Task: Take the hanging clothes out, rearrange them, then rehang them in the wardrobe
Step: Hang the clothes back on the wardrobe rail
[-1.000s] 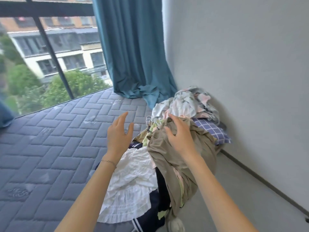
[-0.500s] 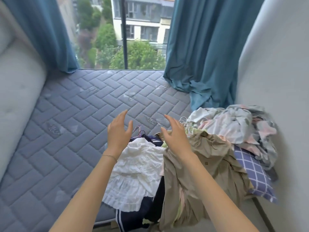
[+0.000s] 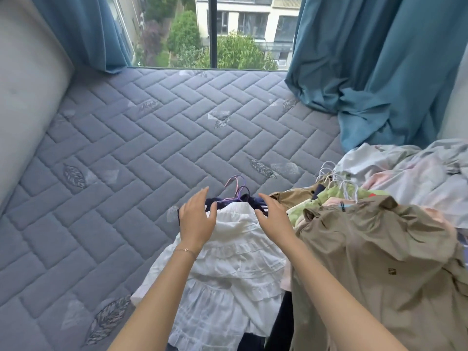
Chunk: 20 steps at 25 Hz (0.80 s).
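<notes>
A white tiered skirt (image 3: 228, 269) lies on the grey quilted mattress (image 3: 126, 173), over a dark navy garment (image 3: 217, 201) with purple and pink hangers (image 3: 236, 188) poking out at its top. To its right lies a khaki shirt (image 3: 379, 262) on a heap of green, pink and tan clothes with several white hanger hooks (image 3: 336, 181). My left hand (image 3: 197, 221) hovers open over the skirt's top left. My right hand (image 3: 276, 219) hovers open over its top right. Neither hand holds anything.
A crumpled pale floral bedsheet (image 3: 410, 173) is piled at the right by the wall. Teal curtains (image 3: 379, 72) hang at both sides of a big window (image 3: 215, 31). A padded grey headboard (image 3: 27, 97) runs along the left. Bare mattress spreads left and ahead.
My view swung left and down onto the mattress. My right hand left the khaki shirt and moved left over the white skirt; both hands now sit closer together above it.
</notes>
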Available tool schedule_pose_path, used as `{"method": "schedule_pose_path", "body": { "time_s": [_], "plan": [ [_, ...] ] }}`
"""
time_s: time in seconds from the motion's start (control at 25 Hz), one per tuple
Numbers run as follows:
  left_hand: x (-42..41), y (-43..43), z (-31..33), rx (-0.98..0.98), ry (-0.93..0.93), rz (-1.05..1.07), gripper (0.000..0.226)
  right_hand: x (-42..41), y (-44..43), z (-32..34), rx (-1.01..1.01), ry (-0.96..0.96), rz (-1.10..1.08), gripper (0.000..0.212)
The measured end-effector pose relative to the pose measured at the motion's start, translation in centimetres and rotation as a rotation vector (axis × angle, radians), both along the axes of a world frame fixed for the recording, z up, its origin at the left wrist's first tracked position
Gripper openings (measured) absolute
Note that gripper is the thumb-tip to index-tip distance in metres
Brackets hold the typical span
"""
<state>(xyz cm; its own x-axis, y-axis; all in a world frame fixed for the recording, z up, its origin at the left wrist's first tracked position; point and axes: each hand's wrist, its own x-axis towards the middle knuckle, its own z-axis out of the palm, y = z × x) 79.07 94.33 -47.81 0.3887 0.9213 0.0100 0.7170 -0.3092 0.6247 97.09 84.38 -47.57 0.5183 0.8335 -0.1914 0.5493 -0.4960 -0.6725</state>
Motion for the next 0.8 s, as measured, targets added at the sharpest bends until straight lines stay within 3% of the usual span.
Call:
{"method": "schedule_pose_path", "body": {
  "time_s": [0.16, 0.4, 0.56, 0.8],
  "plan": [
    [0.5, 0.0, -8.9, -0.028, -0.025, 0.009, 0.048, 2.0, 1.1, -9.5, -0.179, -0.021, 0.016, 0.054],
    [1.4, -1.0, -14.0, -0.054, -0.049, -0.003, 0.047, 2.5, 1.4, -17.0, -0.368, -0.149, 0.074, 0.057],
    [1.2, -2.4, -14.3, -0.125, -0.115, 0.001, 0.050, 2.9, 0.7, -16.9, -0.287, -0.271, 0.059, 0.035],
    [1.0, -5.3, -10.5, -0.259, -0.190, 0.065, 0.051, 0.3, -1.1, -12.1, 0.042, 0.103, -0.154, 0.014]
  ]
}}
